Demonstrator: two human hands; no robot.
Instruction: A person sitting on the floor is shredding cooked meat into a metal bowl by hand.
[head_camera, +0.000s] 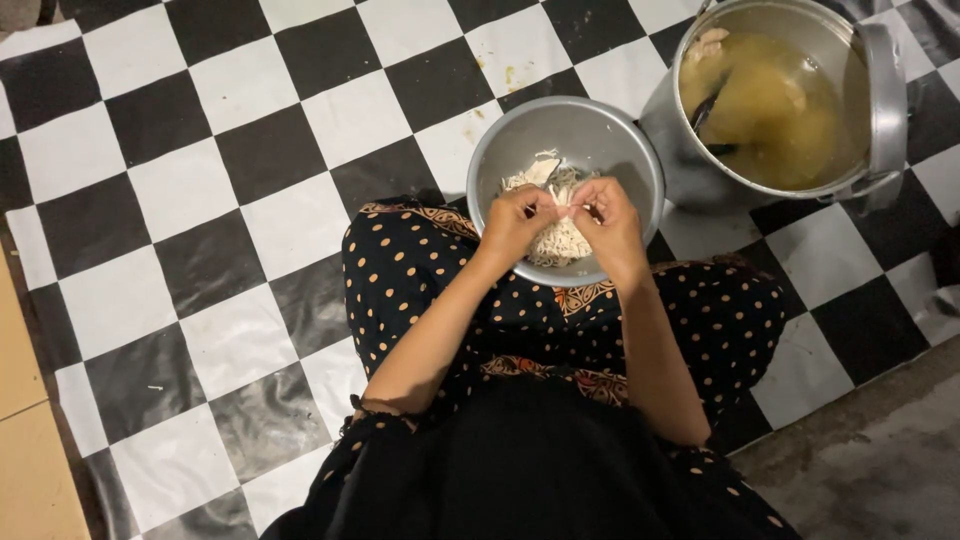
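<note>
Sitting on the floor here, person has a metal bowl (566, 130) resting at the knees, right on the edge of the polka-dot fabric (420, 270) over the legs. Both hands are over the bowl and meet in the middle. Left hand (518, 222) has its fingers curled in and pinched on a pale strip of meat (562, 198), right hand (607, 222) is pinched on the other end of the same strip, so the two sets of fingertips nearly touch. Neither hand is open at all, just tight little pinches.

Under the hands there's a pile of pale shreds (560, 240) in the bottom of the bowl, with one flatter chunk (543, 170) sitting toward the far side.

Just beside the bowl, up and to the right, stands a big metal pot (880, 110) full of yellowish broth (770, 110), with a dark utensil handle (704, 110) poking into it and something pale at the rim. Everything sits on a black-and-white checkered mat (200, 200), with bare concrete (870, 470) past its lower right edge.
</note>
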